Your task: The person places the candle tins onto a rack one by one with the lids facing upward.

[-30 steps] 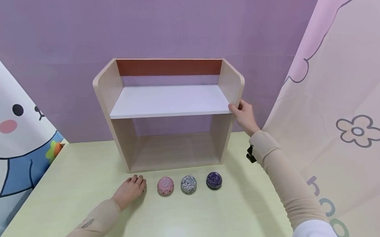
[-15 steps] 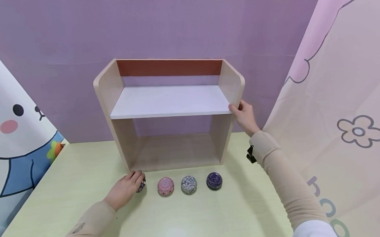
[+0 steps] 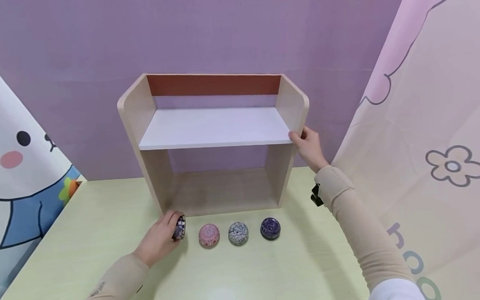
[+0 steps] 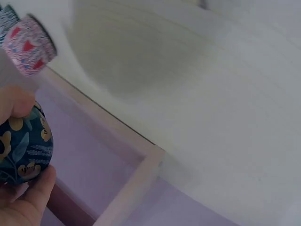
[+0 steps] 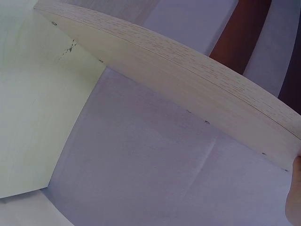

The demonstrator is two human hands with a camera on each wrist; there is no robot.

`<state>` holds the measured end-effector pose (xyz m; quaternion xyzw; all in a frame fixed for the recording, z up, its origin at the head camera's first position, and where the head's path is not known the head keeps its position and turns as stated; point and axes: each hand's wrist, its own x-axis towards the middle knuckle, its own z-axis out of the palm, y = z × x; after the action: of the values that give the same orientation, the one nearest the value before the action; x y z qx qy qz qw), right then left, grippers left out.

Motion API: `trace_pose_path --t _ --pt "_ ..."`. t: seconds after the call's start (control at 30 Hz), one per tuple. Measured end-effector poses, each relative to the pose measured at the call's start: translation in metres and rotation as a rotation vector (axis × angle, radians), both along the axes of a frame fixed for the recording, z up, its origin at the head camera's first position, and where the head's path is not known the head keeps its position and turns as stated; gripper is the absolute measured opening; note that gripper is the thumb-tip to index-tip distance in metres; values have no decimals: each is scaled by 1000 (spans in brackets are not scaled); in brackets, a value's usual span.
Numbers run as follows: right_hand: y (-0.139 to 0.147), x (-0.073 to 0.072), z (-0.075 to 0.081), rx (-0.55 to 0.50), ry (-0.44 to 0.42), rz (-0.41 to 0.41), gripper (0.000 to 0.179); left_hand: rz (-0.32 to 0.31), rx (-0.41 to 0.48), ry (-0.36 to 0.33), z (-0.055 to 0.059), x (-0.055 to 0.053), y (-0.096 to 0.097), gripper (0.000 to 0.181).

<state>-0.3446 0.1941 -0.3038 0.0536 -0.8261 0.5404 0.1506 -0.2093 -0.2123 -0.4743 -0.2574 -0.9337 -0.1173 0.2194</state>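
Observation:
My left hand (image 3: 157, 239) grips a small round tin (image 3: 180, 228), tilted on its side at the shelf's front left corner. In the left wrist view this tin (image 4: 29, 148) is dark blue with yellow flowers, pinched between thumb and fingers. My right hand (image 3: 310, 149) holds the right side panel of a two-level wooden shelf (image 3: 215, 128), thumb over the panel's front edge by the white board. In a row right of the left hand stand a pink tin (image 3: 209, 236), a grey-white leaf-patterned tin (image 3: 238, 233) and a dark purple tin (image 3: 270, 229).
The shelf stands on a pale yellow table (image 3: 228, 278) with a brown strip (image 3: 214, 85) across its upper back. Behind it hangs a purple cloth (image 3: 220, 31). Printed cloths flank the table, a bunny one (image 3: 22, 175) left and a flower one (image 3: 429, 117) right.
The left hand has raised and tilted the dark blue tin, which was hidden under the fingers before. The right hand and the other tins have stayed in place.

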Motion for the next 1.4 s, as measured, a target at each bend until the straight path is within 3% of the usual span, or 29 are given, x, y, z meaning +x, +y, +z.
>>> trace_pose_path --t 0.43,0.67,0.97,1.2,1.4 --pt "-2 -4 -1 -6 20 -7 39 94 286 -222 13 8 15 71" --pt "-3 -2 0 -35 9 12 39 126 380 -319 15 10 19 71" --pt "-3 -2 0 -28 10 12 39 157 461 -380 21 12 25 70" --pt "-1 -1 0 -23 6 4 39 135 534 -424 28 13 33 71" --pt "-1 0 -1 -29 1 3 39 83 647 -493 35 14 42 72"
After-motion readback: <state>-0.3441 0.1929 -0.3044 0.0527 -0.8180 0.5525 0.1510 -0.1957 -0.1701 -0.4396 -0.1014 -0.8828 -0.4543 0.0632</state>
